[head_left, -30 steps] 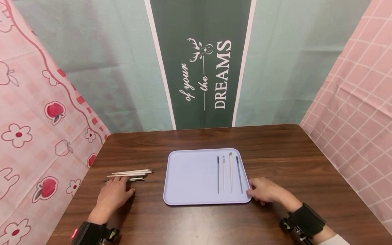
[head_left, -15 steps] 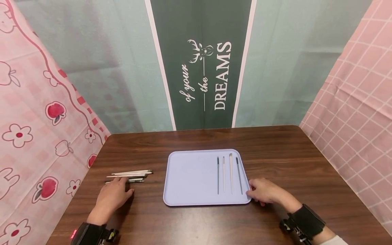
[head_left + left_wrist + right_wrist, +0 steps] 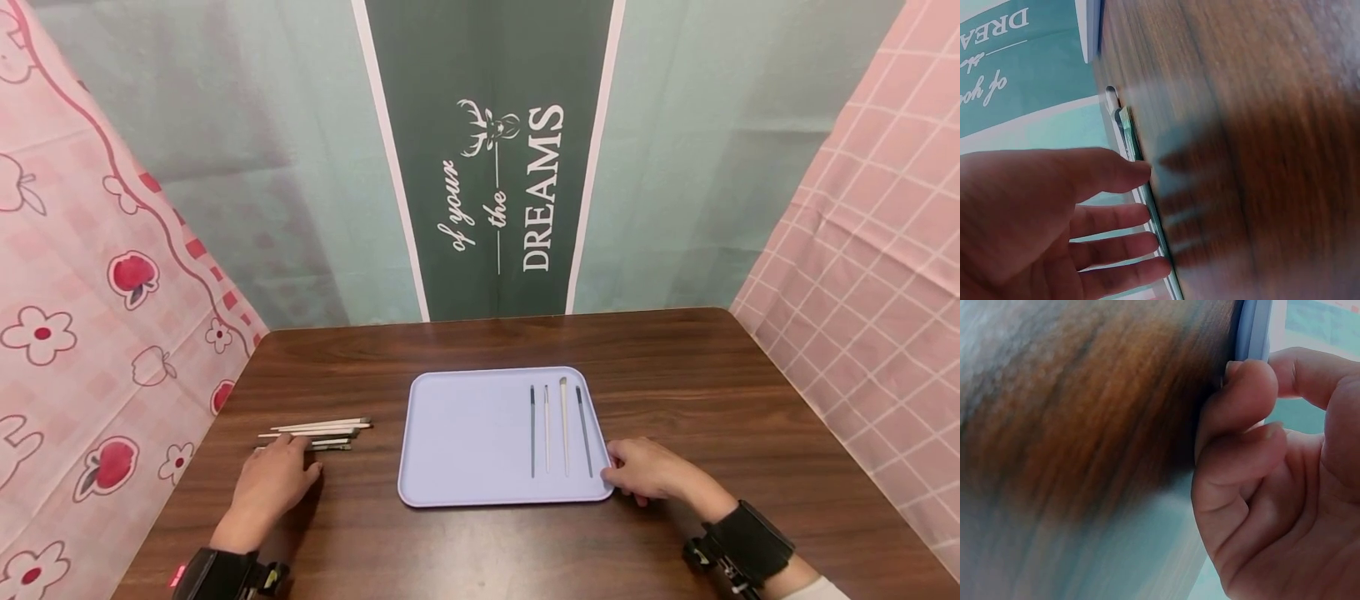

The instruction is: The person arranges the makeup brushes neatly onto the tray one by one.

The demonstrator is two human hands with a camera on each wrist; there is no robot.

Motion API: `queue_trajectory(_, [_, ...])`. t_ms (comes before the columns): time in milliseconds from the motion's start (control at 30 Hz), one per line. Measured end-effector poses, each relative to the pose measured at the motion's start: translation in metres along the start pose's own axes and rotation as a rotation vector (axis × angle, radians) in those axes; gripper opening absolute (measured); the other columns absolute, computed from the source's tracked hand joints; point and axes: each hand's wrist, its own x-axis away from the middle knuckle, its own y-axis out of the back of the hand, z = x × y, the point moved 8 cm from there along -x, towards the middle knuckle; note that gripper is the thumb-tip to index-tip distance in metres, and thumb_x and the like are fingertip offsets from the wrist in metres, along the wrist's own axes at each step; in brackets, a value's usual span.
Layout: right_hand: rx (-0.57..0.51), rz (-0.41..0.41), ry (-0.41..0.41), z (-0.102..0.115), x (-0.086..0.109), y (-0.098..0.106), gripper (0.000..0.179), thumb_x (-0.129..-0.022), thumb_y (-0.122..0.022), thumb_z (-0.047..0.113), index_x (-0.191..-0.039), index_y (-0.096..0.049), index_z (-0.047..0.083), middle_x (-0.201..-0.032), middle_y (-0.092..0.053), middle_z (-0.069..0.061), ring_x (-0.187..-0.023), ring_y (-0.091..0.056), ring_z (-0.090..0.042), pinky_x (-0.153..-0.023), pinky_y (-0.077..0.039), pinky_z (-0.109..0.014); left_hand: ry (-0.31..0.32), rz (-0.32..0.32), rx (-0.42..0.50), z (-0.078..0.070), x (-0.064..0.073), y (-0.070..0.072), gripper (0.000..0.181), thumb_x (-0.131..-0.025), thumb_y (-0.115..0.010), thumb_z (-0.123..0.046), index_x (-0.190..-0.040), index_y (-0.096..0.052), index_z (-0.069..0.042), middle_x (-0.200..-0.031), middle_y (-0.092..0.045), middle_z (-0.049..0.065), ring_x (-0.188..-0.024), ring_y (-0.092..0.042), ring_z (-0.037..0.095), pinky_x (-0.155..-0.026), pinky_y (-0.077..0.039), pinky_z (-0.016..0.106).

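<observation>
My left hand [image 3: 273,479] rests at a loose bunch of paintbrushes [image 3: 322,426] lying sideways on the table's left. In the left wrist view, its fairly straight fingers [image 3: 1119,247] touch a dark green brush handle [image 3: 1159,226], the thumb hovering at the same handle. Part of the bunch is hidden behind the hand. A pale lilac tray [image 3: 465,442] lies at the centre, and my right hand [image 3: 648,468] pinches its near right edge. That hand's other fingers [image 3: 1241,456] are curled beside the rim. Several brushes stand in a row on the tray's right side, including a thicker white-handled brush [image 3: 566,425].
The dark wooden table [image 3: 480,550] is bordered by a green curtain [image 3: 495,287] behind. Pink patterned cloth [image 3: 112,333] hangs at the left and pink checked cloth [image 3: 862,308] at the right. Each wrist wears a black camera strap [image 3: 750,533].
The head view has shifted slightly. My left hand stays at the brush bunch with hardly any movement, and my right hand keeps its pinch on the tray's edge.
</observation>
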Motion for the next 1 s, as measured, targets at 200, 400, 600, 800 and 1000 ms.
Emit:
queue_trajectory(200, [0.002,-0.003,0.013,0.001,0.000,0.000,0.020,-0.088,-0.066,0.015,-0.073,-0.053,0.013,-0.059,-0.055,0.001,-0.042,-0.053,-0.013,-0.041,-0.038,-0.026,-0.087,-0.171,-0.023,-0.002,0.001,0.010,0.014,-0.085,-0.075,-0.008,-0.096,-0.068,-0.003,-0.097,-0.069,0.019,-0.094,-0.066,0.045,-0.085,-0.048,0.064])
queue_trajectory(400, [-0.001,-0.004,0.002,0.000,0.000,0.000,0.020,-0.088,-0.066,0.015,-0.073,-0.053,0.013,-0.059,-0.055,0.001,-0.042,-0.053,-0.013,-0.042,-0.038,-0.026,-0.143,-0.134,-0.031,0.002,-0.004,0.008,0.019,-0.085,-0.077,-0.008,-0.079,-0.061,-0.014,-0.078,-0.064,0.005,-0.077,-0.065,0.030,-0.066,-0.051,0.052])
queue_trajectory(600, [0.004,-0.001,0.050,0.003,0.001,0.000,0.021,-0.088,-0.066,0.014,-0.072,-0.052,0.013,-0.059,-0.055,0.001,-0.042,-0.054,-0.012,-0.041,-0.040,-0.027,-0.131,0.007,0.026,0.008,-0.011,0.000,0.025,-0.091,-0.072,-0.011,-0.075,-0.054,-0.018,-0.073,-0.052,-0.003,-0.069,-0.049,0.016,-0.060,-0.043,0.042])
queue_trajectory(800, [0.011,0.002,0.042,0.004,0.000,0.001,0.020,-0.088,-0.065,0.015,-0.073,-0.053,0.013,-0.059,-0.055,0.001,-0.042,-0.053,-0.012,-0.041,-0.039,-0.027,-0.226,-0.054,0.101,-0.006,-0.007,0.002,0.022,-0.092,-0.069,-0.005,-0.080,-0.054,-0.015,-0.074,-0.051,-0.004,-0.069,-0.049,0.013,-0.062,-0.043,0.036])
queue_trajectory(1000, [0.016,0.003,0.024,0.003,-0.001,0.001,0.020,-0.088,-0.065,0.015,-0.073,-0.053,0.013,-0.059,-0.055,0.001,-0.042,-0.053,-0.012,-0.042,-0.039,-0.027,-0.290,-0.161,0.155,-0.032,-0.008,0.020,0.015,-0.092,-0.068,-0.002,-0.088,-0.056,-0.010,-0.078,-0.057,-0.001,-0.073,-0.057,0.015,-0.065,-0.048,0.037])
